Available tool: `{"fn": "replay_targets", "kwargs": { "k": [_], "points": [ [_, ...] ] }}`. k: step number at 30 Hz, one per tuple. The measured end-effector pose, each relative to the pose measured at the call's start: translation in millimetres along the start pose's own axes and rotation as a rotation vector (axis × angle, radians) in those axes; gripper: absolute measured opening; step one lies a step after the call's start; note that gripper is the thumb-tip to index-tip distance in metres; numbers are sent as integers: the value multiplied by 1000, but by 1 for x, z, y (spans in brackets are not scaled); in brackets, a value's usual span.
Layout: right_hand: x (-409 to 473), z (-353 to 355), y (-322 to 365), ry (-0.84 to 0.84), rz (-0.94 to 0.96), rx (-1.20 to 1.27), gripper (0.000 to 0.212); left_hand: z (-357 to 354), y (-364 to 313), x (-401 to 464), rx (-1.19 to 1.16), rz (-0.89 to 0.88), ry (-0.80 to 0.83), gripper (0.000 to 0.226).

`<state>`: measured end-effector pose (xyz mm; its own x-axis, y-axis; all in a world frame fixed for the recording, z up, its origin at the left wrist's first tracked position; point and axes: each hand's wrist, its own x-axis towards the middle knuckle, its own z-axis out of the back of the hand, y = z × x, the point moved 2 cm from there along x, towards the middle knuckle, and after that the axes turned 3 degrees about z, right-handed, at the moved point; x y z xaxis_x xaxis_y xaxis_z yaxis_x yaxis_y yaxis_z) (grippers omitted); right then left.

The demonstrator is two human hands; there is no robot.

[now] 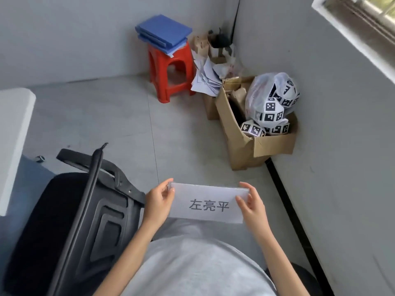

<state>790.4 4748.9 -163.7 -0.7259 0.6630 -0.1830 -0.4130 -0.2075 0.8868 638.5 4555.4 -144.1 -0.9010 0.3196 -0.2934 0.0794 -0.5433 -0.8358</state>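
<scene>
Both hands, the left hand (159,199) and right hand (252,202), pinch with curled fingers the ends of a white name card (208,202) printed "左亮平", held level above the person's lap.

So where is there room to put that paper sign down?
The gray floor is bare in a wide patch bordered by the red stool, the cardboard box and the black chair. The corner is crowded: loose papers pile beside the box, and blue folders cover the stool's top. The left hand and right hand hold the paper sign.
</scene>
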Motion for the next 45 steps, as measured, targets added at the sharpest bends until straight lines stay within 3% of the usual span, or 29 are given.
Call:
{"fn": "replay_targets", "kwargs": {
  "k": [6, 12, 18, 23, 28, 32, 39, 45],
  "points": [
    [136, -15, 57, 20, 5, 50, 28, 16, -68, 137, 14, -53, -33, 31],
    [277, -53, 107, 134, 118, -16, 33, 37, -85, 246, -20, 9, -93, 31],
    [444, -150, 179, 425, 299, -151, 32, 77, -76, 351, -101, 215, -382, 27],
    [539, -255, 285, 749, 581, -274, 32, 126, -81, 392, -245, 383, -704, 27],
    [566, -365, 355, 1029, 758, -292, 35, 172, -67, 407, -334, 539, -985, 19],
    [566, -455, 381, 1200, 776, -316, 33, 220, -38, 426, -386, 616, -1145, 23],
    [552, -586, 428, 1315, 638, -345, 29, 340, 6, 468, -407, 654, -1229, 25],
    [520, -695, 488, 1467, 734, -390, 30, 412, 42, 468, -477, 734, -1372, 25]
  ]
}}
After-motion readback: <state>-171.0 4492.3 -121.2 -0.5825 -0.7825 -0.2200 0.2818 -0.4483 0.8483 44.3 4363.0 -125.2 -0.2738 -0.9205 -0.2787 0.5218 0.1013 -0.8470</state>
